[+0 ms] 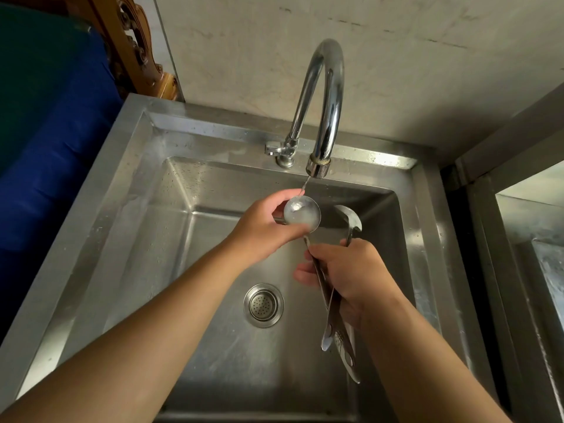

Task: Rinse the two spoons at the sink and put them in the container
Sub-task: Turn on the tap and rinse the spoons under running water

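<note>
Two steel spoons hang over the steel sink [128, 184]. My right hand [351, 273] grips both handles together, their ends pointing down toward me. The first spoon's round bowl [302, 213] sits under a thin stream of water from the curved tap [326, 96]. My left hand [262, 230] cups that bowl, thumb at its near rim and fingers behind it. The second spoon's bowl [351, 218] stands just to the right, turned edge-on and outside the stream. No container for the spoons is recognisable in view.
The drain strainer [263, 305] lies in the basin floor below my hands. The tap lever [273, 147] is at the back rim. A second steel basin [537, 239] adjoins on the right. A blue and green surface [52, 148] and carved wood [137, 50] stand left.
</note>
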